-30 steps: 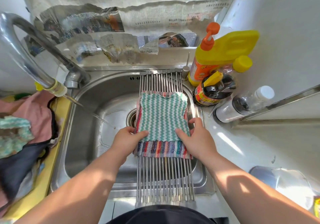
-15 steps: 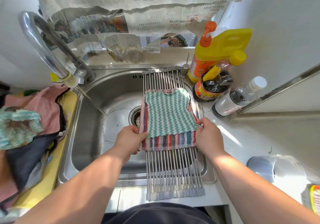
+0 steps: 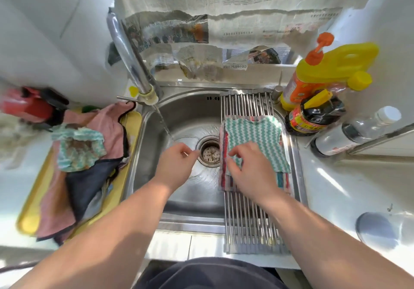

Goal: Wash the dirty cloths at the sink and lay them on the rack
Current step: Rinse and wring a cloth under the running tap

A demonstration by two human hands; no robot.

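Note:
A green-and-white zigzag cloth (image 3: 257, 138) lies flat on a striped cloth (image 3: 282, 180), both on the metal roll-up rack (image 3: 246, 104) across the right side of the sink (image 3: 186, 118). My right hand (image 3: 248, 167) hovers over the near left corner of these cloths, fingers loosely spread and holding nothing. My left hand (image 3: 177, 165) is over the basin beside the drain (image 3: 210, 152), fingers apart and empty. A thin stream runs from the tap (image 3: 132, 62). Several dirty cloths (image 3: 89, 154) are piled on a yellow tray (image 3: 26, 219) left of the sink.
A yellow pump bottle (image 3: 329, 69), a dark jar (image 3: 313, 116) and a clear bottle (image 3: 358, 132) stand to the right of the rack. Newspaper (image 3: 224, 8) covers the back wall. A red object (image 3: 29, 107) sits at far left. A blue-grey lid (image 3: 376, 230) lies on the right counter.
Both hands let go of the cloths on the rack. My left hand moved left over the basin; my right hand shifted onto the cloths' near left corner. The view swung left.

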